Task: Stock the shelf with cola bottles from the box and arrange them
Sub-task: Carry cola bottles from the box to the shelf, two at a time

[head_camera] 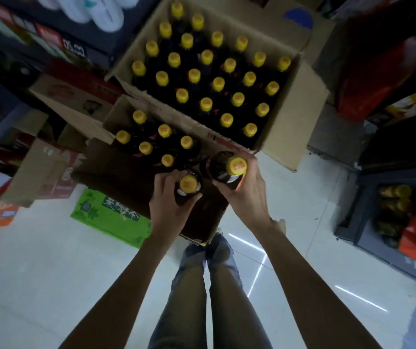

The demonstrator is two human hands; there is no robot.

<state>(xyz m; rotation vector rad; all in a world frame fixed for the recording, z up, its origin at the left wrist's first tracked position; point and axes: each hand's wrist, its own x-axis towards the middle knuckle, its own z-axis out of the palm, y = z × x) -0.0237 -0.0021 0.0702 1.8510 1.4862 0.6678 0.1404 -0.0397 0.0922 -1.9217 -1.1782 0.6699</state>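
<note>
I look straight down at two open cardboard boxes of dark cola bottles with yellow caps. The far box (290, 117) is full of several bottles. The near box (116, 117) holds several bottles at its far end and is bare at its near end. My left hand (166, 205) grips one cola bottle (188, 184) by its shoulder, above the near box. My right hand (247, 187) grips a second cola bottle (236, 166), tilted, over the box's right edge.
A green carton (106, 215) lies on the white tiled floor left of the near box. More cardboard cartons (51, 172) are stacked at the left. Dark shelves (390, 210) with goods stand at the right, and another shelf (38, 34) runs along the upper left. My legs are below.
</note>
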